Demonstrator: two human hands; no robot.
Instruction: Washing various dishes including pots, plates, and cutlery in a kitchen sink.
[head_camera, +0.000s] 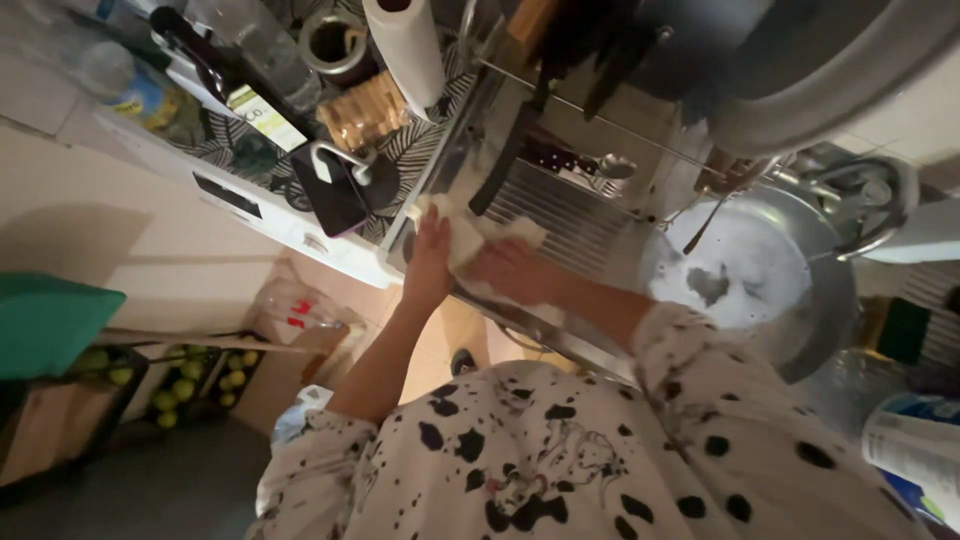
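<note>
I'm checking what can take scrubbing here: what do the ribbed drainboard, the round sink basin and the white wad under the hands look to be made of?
The ribbed grey drainboard looks like brushed stainless steel: dull sheen and pressed grooves. The round silvery sink basin seems to be the same metal, glossy and wet with suds. The crumpled white wad, pressed by the left hand and the right hand, looks like soft paper towel, possibly cloth.

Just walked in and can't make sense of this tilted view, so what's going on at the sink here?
A person in a spotted top has both hands on a white cloth at the metal draining board. The left hand presses its edge and the right hand lies on it. Beside them, the round sink holds foamy water.
</note>
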